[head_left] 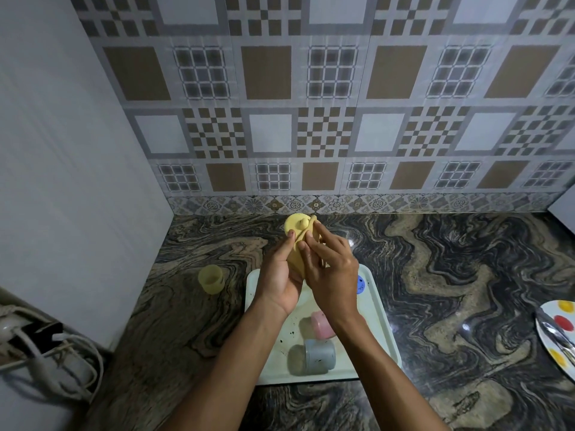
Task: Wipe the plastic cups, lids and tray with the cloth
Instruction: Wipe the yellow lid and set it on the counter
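Observation:
Above the far end of the white tray, my left hand holds a round yellow lid with a small knob, tilted toward me. My right hand presses a yellow cloth against the lid's right side; a fold of the cloth crosses the lid's top edge. A pink cup and a grey-blue cup lie on their sides on the tray. A blue lid shows at the tray's far right, partly hidden by my right hand. A yellow cup stands upright on the counter left of the tray.
The dark marbled counter ends at a tiled wall behind and a plain wall on the left. A plate with coloured dots and spoons on it sits at the right edge. Cables and a power strip hang at the lower left.

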